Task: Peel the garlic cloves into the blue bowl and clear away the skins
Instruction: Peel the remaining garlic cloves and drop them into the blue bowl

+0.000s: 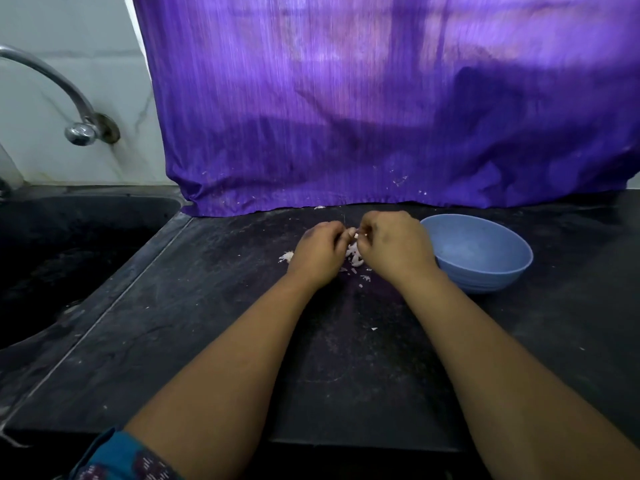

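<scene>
Left hand: we see the left hand (320, 252) over the dark counter (194, 306), fingers curled in toward the right hand, tips pinching a small pale garlic clove (352, 233) held between the two hands.
Right hand: our right hand (393, 242) meets the left one, its fingers curled too, fingertips pinching the same clove from the other side.
Garlic clove: only a small pale bit shows between the fingertips; we cannot tell how much skin is left on it.
Skins: a loose pile of whitish skins (355, 258) lies on the counter just under and between the hands; a few more scraps lie by the left hand's outer side (286, 256), and stray flecks are scattered nearer to us.
Blue bowl: the blue bowl (485, 265) stands upright on the counter just right of the right hand, near the wrist; we cannot make out any cloves inside it.
Sink: a dark sink (69, 258) sits to the left, with a metal tap (69, 95) on the tiled wall above it.
Cloth: a purple cloth (381, 116) hangs behind the counter, its hem resting on the counter's back edge.
Sleeve: a blue patterned sleeve (121, 459) shows at the lower left.
</scene>
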Demonstrator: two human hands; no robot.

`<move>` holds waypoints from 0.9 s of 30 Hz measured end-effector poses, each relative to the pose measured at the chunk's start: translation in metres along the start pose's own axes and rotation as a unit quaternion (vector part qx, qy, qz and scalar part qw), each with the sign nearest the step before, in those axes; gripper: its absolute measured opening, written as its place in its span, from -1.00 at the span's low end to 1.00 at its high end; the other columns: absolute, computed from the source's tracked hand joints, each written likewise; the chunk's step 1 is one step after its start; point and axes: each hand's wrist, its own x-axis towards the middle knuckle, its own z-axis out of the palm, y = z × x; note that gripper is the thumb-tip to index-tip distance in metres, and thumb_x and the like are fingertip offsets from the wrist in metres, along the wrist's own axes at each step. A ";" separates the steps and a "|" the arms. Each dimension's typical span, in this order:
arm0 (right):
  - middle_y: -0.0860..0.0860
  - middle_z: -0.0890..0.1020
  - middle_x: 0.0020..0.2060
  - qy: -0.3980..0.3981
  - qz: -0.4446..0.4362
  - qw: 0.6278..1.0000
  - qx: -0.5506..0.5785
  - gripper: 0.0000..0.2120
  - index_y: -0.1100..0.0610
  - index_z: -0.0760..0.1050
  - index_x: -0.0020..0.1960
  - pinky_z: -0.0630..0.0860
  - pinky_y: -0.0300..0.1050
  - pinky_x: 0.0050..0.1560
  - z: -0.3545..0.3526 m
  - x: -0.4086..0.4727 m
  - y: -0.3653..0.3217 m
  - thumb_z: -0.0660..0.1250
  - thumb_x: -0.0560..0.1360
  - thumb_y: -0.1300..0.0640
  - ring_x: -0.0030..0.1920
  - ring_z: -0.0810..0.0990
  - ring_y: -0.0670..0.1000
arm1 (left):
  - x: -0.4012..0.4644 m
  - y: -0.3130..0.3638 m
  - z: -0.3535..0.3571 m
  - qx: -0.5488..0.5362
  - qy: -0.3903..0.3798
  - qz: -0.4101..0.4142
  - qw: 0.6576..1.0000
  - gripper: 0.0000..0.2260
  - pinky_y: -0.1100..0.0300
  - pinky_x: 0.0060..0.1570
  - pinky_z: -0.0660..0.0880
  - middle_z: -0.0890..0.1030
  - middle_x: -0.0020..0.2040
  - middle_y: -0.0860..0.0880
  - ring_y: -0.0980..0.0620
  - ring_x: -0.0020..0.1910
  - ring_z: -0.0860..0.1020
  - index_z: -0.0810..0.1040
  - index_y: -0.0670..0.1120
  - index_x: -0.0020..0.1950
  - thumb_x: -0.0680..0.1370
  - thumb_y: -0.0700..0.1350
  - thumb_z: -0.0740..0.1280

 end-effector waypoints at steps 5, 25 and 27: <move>0.11 0.65 -0.21 0.114 0.095 0.989 0.001 -0.92 0.10 0.59 -0.10 0.45 -0.06 -0.19 -0.039 0.001 0.024 0.34 0.44 0.14 -0.14 0.58 0.20 | -0.002 0.005 0.007 0.014 0.039 0.021 0.999 -0.82 0.29 0.02 0.22 0.41 -0.02 0.05 0.08 0.05 0.31 0.61 -0.04 0.10 0.60 -0.01 0.28; 0.09 0.59 0.03 -0.146 -0.068 0.987 -0.013 -0.75 0.08 0.61 0.12 0.51 -0.04 0.06 -0.010 0.001 0.003 0.30 0.50 0.27 0.07 0.56 0.14 | 0.001 -0.009 0.001 0.033 0.056 -0.062 0.996 -0.71 0.11 0.12 0.27 0.55 0.05 0.01 -0.04 0.19 0.36 0.66 -0.04 -0.03 0.60 0.10 0.24; 0.11 0.57 0.07 -0.225 -0.043 0.972 -0.047 -0.71 0.06 0.58 0.18 0.50 -0.07 0.01 -0.004 0.000 -0.002 0.31 0.50 0.28 0.04 0.57 0.14 | 0.001 -0.011 -0.001 0.032 0.049 -0.068 0.996 -0.69 0.12 0.10 0.26 0.57 0.07 -0.02 -0.06 0.21 0.36 0.66 -0.04 -0.01 0.60 0.11 0.21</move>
